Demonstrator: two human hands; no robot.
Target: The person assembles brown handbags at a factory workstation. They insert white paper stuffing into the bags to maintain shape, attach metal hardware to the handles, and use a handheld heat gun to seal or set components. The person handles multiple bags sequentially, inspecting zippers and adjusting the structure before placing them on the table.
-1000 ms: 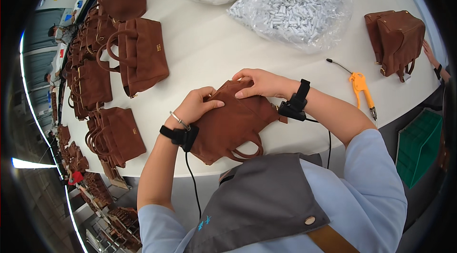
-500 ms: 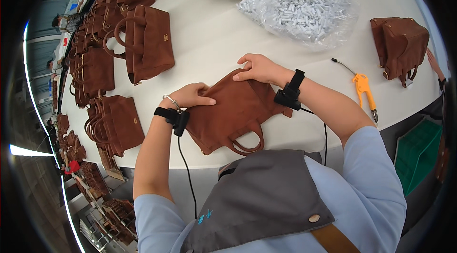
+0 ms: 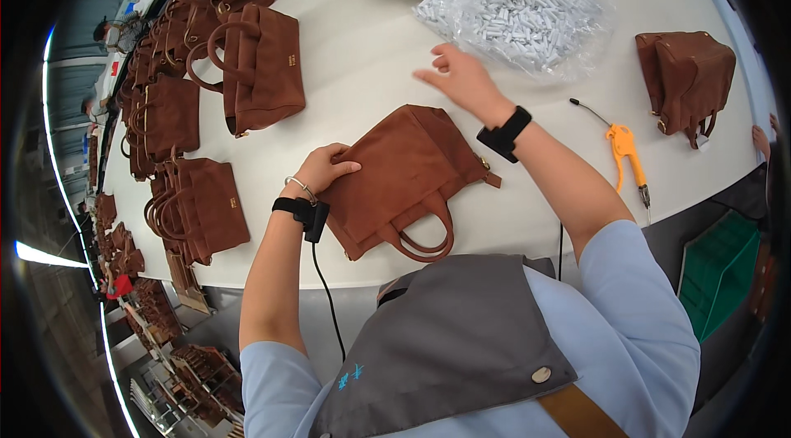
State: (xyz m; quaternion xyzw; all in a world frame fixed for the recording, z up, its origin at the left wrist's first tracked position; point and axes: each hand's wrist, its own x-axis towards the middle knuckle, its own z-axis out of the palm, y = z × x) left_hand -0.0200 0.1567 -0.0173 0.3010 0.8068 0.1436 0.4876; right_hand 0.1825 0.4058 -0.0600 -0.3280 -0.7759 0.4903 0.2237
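Note:
A brown leather handbag lies on its side on the white table in front of me, its looped handles toward my body. My left hand grips the bag's left edge, thumb on the upper face and the other fingers partly hidden. Past the bag's far edge, my right hand is raised off the leather with nothing visible in it, some fingers stretched and others bent. Just beyond that hand sits a clear plastic bag filled with many small white tube-like pieces.
Several brown handbags stand along the left side of the table. A yellow air blow gun lies to the right, below another brown bag. A green bin is beside the table at right. Another person's hand shows at the right rim.
My right hand has let go of the handbag's far edge and moved up and away toward the plastic bag. My left hand stays on the handbag, which has shifted slightly.

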